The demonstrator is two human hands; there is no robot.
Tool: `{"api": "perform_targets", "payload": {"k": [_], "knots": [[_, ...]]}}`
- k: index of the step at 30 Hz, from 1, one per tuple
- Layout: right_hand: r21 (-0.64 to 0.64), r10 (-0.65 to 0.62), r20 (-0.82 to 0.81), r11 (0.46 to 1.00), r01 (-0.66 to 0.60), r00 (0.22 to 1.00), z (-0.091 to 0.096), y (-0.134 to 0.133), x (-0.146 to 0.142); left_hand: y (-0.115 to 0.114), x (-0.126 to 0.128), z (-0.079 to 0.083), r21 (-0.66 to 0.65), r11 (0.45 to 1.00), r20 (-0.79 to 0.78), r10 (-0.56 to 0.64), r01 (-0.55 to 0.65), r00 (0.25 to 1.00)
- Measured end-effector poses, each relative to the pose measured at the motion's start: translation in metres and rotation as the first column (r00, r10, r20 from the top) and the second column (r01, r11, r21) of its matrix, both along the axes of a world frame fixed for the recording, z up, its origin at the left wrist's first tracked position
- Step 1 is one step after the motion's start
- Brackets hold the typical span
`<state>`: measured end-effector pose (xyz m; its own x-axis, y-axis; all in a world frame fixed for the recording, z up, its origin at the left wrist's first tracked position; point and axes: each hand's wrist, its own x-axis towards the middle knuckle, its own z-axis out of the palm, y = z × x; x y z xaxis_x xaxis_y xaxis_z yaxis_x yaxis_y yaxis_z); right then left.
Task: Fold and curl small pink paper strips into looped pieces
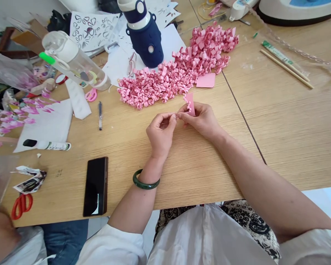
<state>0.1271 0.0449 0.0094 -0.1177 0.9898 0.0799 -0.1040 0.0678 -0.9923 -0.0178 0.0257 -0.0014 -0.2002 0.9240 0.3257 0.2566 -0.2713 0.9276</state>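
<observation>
My right hand (202,119) is closed on a small pink fringed paper (191,103), held upright above the table. Little curls run along the paper's left edge. Thumb and fingers of my left hand (161,130) are pinched together at the lower left of that paper, touching my right fingertips; the bit between them is tiny and mostly hidden. Just beyond both hands lies a long heap of curled pink paper strips (165,82). A flat pink paper piece (206,80) rests against the heap's near right side.
Behind the heap stand a dark blue bottle (147,40) and a clear bottle (79,66). To the left lie a pen (100,116), a phone (95,186), a glue bottle (48,145) and red-handled scissors (22,206). Wooden sticks (287,69) lie right. Another person's arm (1,230) shows lower left.
</observation>
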Motion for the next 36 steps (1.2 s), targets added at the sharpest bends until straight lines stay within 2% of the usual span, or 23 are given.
{"api": "perform_targets", "payload": {"k": [3, 7, 11, 15, 18, 21, 27, 33, 36], "knots": [[0.030, -0.009, 0.017, 1.000, 0.008, 1.000, 0.000, -0.002, -0.002, -0.002, -0.002, 0.002, 0.096, 0.994, -0.188, 0.066, -0.048, 0.980], [0.029, -0.032, 0.010, 0.999, 0.032, 0.999, 0.000, -0.004, -0.005, -0.004, 0.000, 0.006, 0.259, 0.964, -0.383, 0.166, -0.067, 0.909], [-0.006, -0.050, -0.046, 0.999, 0.050, 0.998, 0.000, -0.004, -0.005, -0.007, 0.004, 0.007, 0.296, 0.955, -0.429, 0.122, 0.011, 0.895], [-0.006, -0.067, -0.063, 0.998, 0.067, 0.996, 0.001, -0.003, -0.003, -0.008, 0.006, 0.006, 0.223, 0.971, -0.329, -0.008, 0.086, 0.944], [0.008, -0.054, -0.040, 0.999, 0.054, 0.998, 0.000, -0.002, -0.002, -0.006, 0.006, 0.004, 0.072, 0.995, -0.096, -0.064, 0.071, 0.993], [0.027, -0.050, 0.003, 0.998, 0.050, 0.999, -0.001, -0.001, -0.001, -0.003, 0.005, 0.001, -0.033, 0.998, 0.076, -0.048, 0.050, 0.996], [0.045, -0.056, 0.013, 0.997, 0.056, 0.998, -0.006, 0.002, 0.000, -0.003, 0.003, -0.005, 0.004, 0.989, 0.041, -0.148, 0.148, 0.988], [0.075, -0.087, 0.092, 0.994, 0.080, 0.992, -0.008, 0.002, 0.000, -0.003, 0.003, -0.005, -0.040, 0.988, 0.069, -0.146, 0.149, 0.987], [0.059, -0.084, 0.083, 0.995, 0.079, 0.993, -0.005, 0.001, 0.001, -0.001, 0.003, -0.003, -0.080, 0.987, 0.146, -0.129, 0.142, 0.981]]}}
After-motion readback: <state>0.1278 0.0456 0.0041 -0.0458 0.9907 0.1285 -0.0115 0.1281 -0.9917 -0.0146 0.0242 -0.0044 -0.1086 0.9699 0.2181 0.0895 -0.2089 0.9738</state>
